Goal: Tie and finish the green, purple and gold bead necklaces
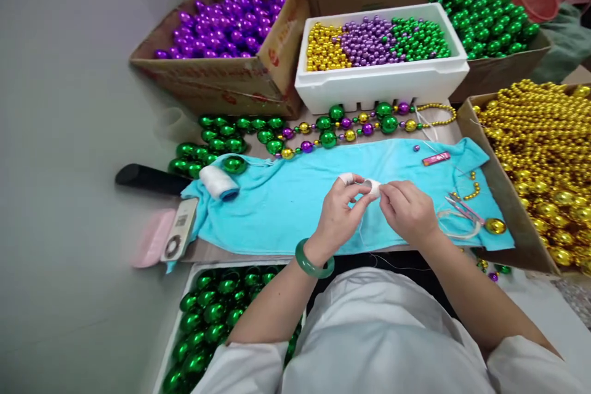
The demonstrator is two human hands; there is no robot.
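head view: left hand (pixel 338 212) and right hand (pixel 406 209) fingers pinch, seemingly, thread mid-cloth (pixel 286 209), well clear of boxes.

Cardboard box of purple beads (pixel 221 24)

Whatever the left hand (pixel 339 212) and right hand (pixel 406 212) pinch between them is too small to tell, their taped fingers (pixel 347 178) covering it, and any thread running down from them is too thin to follow. The box of gold beads (pixel 545 154) is cut off by the right edge, the tray of green balls (pixel 207 320) by the bottom edge and partly hidden under the left forearm. The pink thing (pixel 152 246) at the left is blurred, and the print on the small pink bar (pixel 436 159) cannot be read.
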